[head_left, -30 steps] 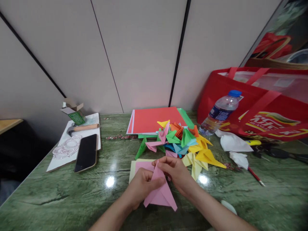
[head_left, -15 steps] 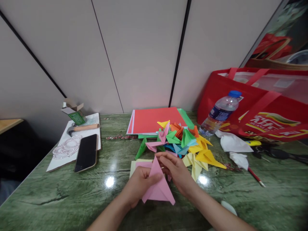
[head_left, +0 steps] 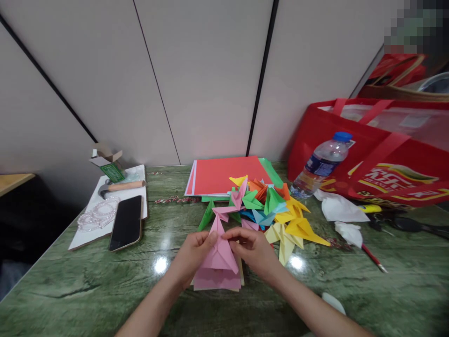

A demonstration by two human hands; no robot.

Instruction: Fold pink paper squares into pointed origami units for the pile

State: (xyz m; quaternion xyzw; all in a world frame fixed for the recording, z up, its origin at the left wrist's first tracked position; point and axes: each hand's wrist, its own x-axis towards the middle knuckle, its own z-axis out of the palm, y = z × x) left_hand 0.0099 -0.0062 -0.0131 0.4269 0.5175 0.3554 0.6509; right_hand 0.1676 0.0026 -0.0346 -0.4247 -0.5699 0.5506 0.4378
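Note:
Both my hands are on a partly folded piece of pink origami paper, its narrow point aimed away from me. My left hand pinches its left edge near the tip, thumb on top. My right hand grips the right edge with thumb and fingertips. Beneath the folded piece lies a small stack of square paper, pink on top with a pale yellow edge showing. Just beyond my hands is a pile of folded paper figures in green, pink, blue, orange and yellow.
Behind the pile lie red sheets. At left, a phone, bead strings, a wooden-handled tool and a small green box rest together. A water bottle, red bag, tissues and pencil are at right.
The pink folded paper has moved slightly left and away from me, now over the paper stack. My right hand has shifted from behind its tip to its right edge.

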